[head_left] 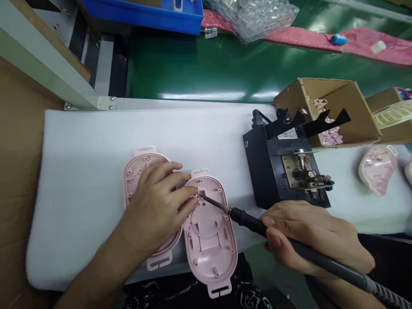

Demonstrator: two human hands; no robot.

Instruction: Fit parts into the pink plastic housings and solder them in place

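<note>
My right hand [309, 236] is closed around the dark handle of a soldering iron [246, 218]. Its metal tip reaches left to a small fitting near the upper left of a pink plastic shell half [210, 240]. My left hand [157, 201] lies palm down, with its fingertips on that shell's upper left edge, right beside the iron tip. The left thumb is hidden. Beneath this hand is a second pink shell half [131, 171], partly covered. Both halves lie with their hollow insides up, showing screw posts and slotted end loops.
A black machine with a metal mechanism [270, 171] stands right of the shells. Behind it, a cardboard box [357, 116] holds small pink parts. Another pink shell [378, 169] lies far right on the white padded mat [83, 180]. A blue tray [144, 15] sits at the back.
</note>
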